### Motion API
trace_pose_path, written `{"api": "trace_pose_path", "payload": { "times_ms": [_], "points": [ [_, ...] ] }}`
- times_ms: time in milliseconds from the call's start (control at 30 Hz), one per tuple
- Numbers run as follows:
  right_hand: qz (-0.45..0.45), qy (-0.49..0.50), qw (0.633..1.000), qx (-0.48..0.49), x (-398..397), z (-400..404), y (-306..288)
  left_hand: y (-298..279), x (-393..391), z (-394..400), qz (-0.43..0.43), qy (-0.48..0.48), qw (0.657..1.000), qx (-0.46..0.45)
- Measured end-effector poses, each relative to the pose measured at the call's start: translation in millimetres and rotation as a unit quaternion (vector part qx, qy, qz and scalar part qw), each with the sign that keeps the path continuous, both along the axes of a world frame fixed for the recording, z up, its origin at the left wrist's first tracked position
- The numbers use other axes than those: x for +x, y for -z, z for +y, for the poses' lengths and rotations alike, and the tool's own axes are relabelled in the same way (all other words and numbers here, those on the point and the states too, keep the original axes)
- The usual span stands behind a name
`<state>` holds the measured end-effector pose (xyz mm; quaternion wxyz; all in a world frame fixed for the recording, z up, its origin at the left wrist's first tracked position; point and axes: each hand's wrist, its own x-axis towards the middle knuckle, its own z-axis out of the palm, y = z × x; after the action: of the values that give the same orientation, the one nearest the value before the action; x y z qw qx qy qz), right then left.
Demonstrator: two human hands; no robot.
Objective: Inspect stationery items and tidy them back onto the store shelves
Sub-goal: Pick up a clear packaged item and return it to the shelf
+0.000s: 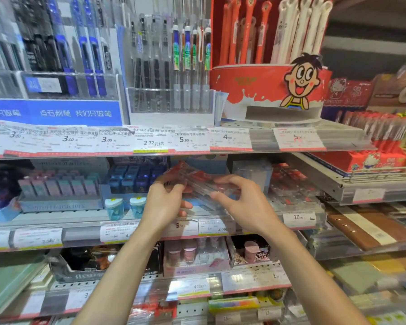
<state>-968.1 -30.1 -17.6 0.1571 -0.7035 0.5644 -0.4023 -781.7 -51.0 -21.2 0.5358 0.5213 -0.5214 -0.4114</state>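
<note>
Bright even light; blurred, edges bowed outward.

Both bare forearms reach up and forward from the bottom of the view, drawing closer together toward the hands. The left hand [163, 202] is raised with its back to the camera, fingers curled forward and the thumb sticking out to the right. The right hand [240, 200] sits just beside it at the same height, fingers bent and spread, thumb pointing left toward the other hand. Both pinch something between them.
</note>
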Motion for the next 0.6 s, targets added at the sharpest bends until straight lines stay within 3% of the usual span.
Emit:
{"api": "trace_pose_path", "payload": {
  "times_ms": [167,400,500,600],
  "points": [
    [-0.014,-0.015,1.0,-0.002,-15.8,10.4,0.3,-1.8,-5.7,0.3,0.02,-0.02,0.999,-0.033],
    [-0.064,0.021,0.997,-0.045,-51.2,25.5,-3.4,-14.9,-49.6,-2.0,-0.059,0.014,0.993,-0.102],
    [-0.094,0.055,0.992,-0.058,-75.5,32.2,-3.8,-19.9,-76.0,-8.9,-0.125,0.053,0.983,-0.125],
    [-0.108,0.094,0.987,-0.078,-97.4,38.7,-3.4,-25.9,-102.8,-17.1,-0.251,0.064,0.953,-0.158]
  ]
}}
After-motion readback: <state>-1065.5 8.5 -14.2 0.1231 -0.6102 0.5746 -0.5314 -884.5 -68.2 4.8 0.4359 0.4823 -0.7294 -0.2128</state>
